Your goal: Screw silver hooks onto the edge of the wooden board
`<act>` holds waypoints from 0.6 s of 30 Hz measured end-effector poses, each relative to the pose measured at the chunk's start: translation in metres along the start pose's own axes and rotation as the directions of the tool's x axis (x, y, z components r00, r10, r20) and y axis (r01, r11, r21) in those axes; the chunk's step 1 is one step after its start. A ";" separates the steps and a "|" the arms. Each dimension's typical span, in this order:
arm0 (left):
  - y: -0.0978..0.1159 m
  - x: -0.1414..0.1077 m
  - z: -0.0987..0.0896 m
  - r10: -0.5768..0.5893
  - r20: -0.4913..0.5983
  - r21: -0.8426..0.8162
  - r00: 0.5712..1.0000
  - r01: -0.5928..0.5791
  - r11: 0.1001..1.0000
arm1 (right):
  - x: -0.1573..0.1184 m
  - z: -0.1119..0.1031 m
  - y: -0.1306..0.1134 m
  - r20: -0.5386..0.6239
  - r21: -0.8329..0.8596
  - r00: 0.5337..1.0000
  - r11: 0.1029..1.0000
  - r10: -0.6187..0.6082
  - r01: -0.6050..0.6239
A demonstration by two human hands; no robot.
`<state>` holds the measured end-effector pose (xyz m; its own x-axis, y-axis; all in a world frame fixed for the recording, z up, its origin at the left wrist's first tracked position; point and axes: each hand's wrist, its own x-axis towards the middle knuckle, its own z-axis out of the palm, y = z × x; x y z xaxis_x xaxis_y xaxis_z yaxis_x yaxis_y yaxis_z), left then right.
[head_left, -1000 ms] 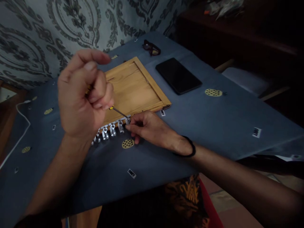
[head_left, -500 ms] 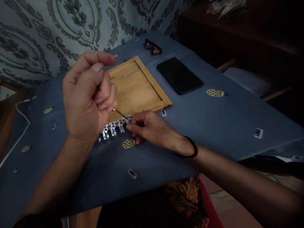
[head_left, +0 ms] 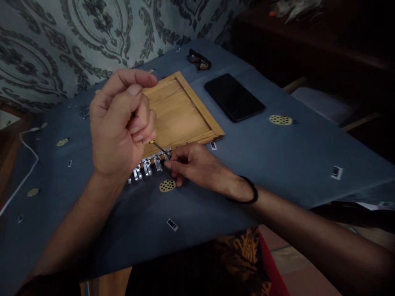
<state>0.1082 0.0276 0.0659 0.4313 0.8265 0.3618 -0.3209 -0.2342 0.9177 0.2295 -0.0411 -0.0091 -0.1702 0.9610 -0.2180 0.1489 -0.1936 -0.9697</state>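
My left hand (head_left: 121, 123) is wrapped round a screwdriver (head_left: 159, 146); most of its handle is hidden in my fist. A yellow band shows below the fingers, and the thin shaft slants down to the right. Its tip meets the rightmost silver metal hook (head_left: 167, 156) in a row along the front edge of a framed wooden board (head_left: 179, 109). Thumb and fingers of my right hand (head_left: 197, 166) pinch that same hook, partly covering it. Several more curved hooks (head_left: 147, 167) hang from the metal strip to the left.
A black phone (head_left: 234, 98) lies right of the board, with folded glasses (head_left: 199, 60) behind it. A white cable (head_left: 30, 148) runs along the left side. The blue patterned tablecloth (head_left: 296, 164) ends near my lap, and a patterned wall (head_left: 101, 33) rises behind.
My left hand has shifted slightly to the right and turned a little with the screwdriver. The right hand keeps its pinch at the hook.
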 end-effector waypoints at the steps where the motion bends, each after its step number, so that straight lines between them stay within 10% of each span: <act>1: 0.000 0.000 0.000 -0.002 0.001 0.001 1.000 0.002 1.000 | 0.000 0.000 0.000 -0.002 -0.007 1.000 1.000 0.002 -0.002; 18: 0.001 -0.003 0.005 0.010 -0.032 0.113 0.999 -0.006 0.994 | -0.001 0.000 -0.003 -0.011 -0.043 1.000 0.999 0.011 -0.011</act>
<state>0.1105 0.0227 0.0662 0.4005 0.8403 0.3654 -0.2258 -0.2960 0.9281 0.2296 -0.0418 -0.0057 -0.1582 0.9610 -0.2270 0.1923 -0.1955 -0.9617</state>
